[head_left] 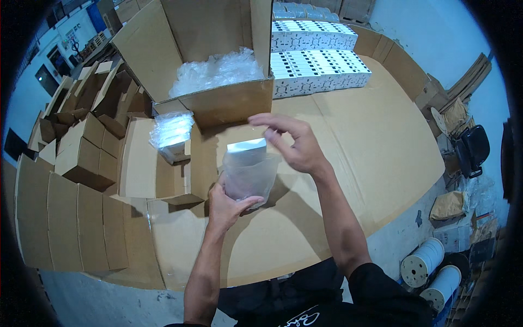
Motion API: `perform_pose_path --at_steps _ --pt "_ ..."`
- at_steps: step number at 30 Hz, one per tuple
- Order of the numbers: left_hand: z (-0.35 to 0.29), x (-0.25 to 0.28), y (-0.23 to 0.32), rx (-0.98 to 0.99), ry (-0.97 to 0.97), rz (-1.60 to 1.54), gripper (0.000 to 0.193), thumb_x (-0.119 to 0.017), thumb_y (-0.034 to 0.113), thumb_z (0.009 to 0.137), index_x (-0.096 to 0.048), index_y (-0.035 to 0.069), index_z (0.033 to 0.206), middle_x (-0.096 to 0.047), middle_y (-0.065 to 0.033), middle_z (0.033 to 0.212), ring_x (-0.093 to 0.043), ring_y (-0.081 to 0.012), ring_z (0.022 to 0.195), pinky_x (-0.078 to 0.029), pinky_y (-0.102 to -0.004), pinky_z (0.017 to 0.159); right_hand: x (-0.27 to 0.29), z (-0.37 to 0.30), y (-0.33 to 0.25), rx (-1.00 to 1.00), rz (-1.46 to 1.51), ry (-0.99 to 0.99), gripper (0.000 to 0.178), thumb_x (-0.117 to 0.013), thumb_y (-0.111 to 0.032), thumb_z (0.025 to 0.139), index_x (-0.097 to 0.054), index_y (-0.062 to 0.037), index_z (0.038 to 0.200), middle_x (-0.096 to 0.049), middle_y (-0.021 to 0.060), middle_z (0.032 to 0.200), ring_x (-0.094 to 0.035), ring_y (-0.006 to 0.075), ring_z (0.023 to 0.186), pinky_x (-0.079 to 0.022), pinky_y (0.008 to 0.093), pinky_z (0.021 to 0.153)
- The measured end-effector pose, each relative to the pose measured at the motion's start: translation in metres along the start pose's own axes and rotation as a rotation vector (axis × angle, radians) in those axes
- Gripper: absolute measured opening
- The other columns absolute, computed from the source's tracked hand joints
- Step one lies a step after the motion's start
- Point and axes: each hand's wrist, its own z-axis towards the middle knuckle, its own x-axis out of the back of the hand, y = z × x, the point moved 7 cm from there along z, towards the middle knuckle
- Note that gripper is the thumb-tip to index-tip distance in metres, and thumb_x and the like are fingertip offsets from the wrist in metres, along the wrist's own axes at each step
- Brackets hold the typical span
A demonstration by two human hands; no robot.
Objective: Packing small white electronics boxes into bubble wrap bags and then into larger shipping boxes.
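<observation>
My left hand (231, 204) grips a translucent plastic bag (250, 177) from below, with fingers and thumb round its lower part. A white box (247, 146) sits inside the bag, its top end sticking out of the opening. Just above and to the right, my right hand (294, 141) hovers with fingers apart, holding nothing that I can see. To the left, an open cardboard carton (204, 163) contains several bubble-wrapped packs (172, 131) at its far end, and part of its inside shows bare.
A large open carton (229, 103) full of clear plastic bags (218, 71) stands behind my hands. Stacked white boxes (321, 76) line the far right of the cardboard-covered table (381, 158). Folded and open cartons (87, 147) crowd the left. Cable reels (422, 261) stand on the floor at right.
</observation>
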Motion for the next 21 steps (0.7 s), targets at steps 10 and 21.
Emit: perform_pose_path --at_steps 10,21 --pt "0.006 0.001 -0.005 0.061 0.082 -0.084 0.076 -0.098 0.019 0.063 -0.06 0.0 0.126 -0.071 -0.0115 0.112 -0.068 -0.0211 0.102 -0.056 -0.0372 0.092 -0.023 -0.029 0.083 -0.256 0.308 0.034 0.052 -0.065 0.0 0.091 -0.056 -0.0047 0.142 -0.066 0.0049 0.127 -0.062 0.0134 0.108 -0.052 0.0291 0.094" --pt "0.012 0.002 -0.012 0.075 0.057 -0.065 0.072 -0.097 0.018 0.065 -0.059 0.002 0.124 -0.069 -0.0114 0.116 -0.067 -0.0201 0.106 -0.054 -0.0354 0.096 -0.002 -0.033 0.092 -0.316 0.265 0.104 0.046 -0.065 0.008 0.09 -0.067 -0.0076 0.133 -0.072 0.008 0.119 -0.067 0.01 0.09 -0.055 0.026 0.082"
